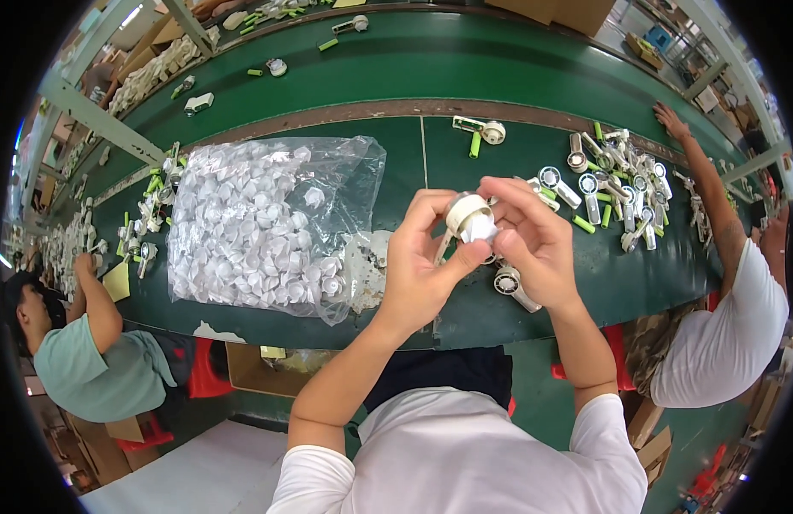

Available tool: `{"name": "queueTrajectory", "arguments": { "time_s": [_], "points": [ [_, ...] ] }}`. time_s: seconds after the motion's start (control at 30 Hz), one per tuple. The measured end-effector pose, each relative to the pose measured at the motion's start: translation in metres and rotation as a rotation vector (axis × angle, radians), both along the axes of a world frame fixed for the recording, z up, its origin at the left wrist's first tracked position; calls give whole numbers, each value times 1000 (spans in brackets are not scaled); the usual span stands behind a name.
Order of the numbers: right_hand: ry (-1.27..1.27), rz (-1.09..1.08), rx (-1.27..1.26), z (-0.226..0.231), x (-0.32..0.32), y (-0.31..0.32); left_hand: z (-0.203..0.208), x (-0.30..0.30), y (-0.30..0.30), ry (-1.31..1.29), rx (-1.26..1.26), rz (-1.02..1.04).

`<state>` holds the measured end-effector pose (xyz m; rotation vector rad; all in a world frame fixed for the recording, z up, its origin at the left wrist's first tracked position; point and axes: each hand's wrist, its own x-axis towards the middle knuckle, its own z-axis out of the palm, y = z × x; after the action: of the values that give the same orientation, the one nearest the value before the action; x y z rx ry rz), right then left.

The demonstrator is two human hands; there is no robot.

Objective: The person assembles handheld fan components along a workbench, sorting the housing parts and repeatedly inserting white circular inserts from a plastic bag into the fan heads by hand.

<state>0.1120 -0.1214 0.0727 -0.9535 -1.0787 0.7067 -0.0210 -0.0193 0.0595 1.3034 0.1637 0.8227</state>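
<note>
Above the bench, my left hand is closed round a cream-white handheld fan housing with a round head. A white fan blade sits at the opening of that head, between my two thumbs. From the other side my right hand curls its fingers against the same head, thumb close to the blade. My palms partly hide the handle. Just below my right hand a handheld fan lies on the bench. Left of my hands lies a clear plastic bag full of white fan blades.
At right a pile of handheld fans with green battery cells lies on the bench. One opened fan rests beyond my hands. A green conveyor belt runs behind. Co-workers sit at left and right.
</note>
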Motion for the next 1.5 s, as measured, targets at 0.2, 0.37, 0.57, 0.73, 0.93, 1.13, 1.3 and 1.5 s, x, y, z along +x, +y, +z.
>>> {"name": "queueTrajectory", "arguments": {
  "time_s": [0.2, 0.37, 0.57, 0.73, 0.93, 1.13, 1.3, 1.5],
  "points": [
    [-114, -48, 4, -17, -15, 13, 0, -15, -11, 24, 18, 136],
    [34, -129, -320, -13, -16, 40, -24, -2, 4, 160, -43, 247],
    [-170, -754, -201, -55, 105, 161, -43, -9, 12, 427, 270, 512],
    [-685, -194, -432, -57, 61, 178, -73, -67, 15, 611, 432, 711],
    [-1011, 190, -173, -96, -43, 202, -100, -89, 21, 789, 438, 626],
    [-1126, 53, -48, -112, -67, 222, -84, -88, 34, 576, 207, 667],
    [-882, 162, -522, -79, -27, 120, -47, -49, 40, 417, 360, 620],
    [-917, -27, -383, -92, -36, 77, -3, 88, 70, 351, 676, 277]
  ]
}}
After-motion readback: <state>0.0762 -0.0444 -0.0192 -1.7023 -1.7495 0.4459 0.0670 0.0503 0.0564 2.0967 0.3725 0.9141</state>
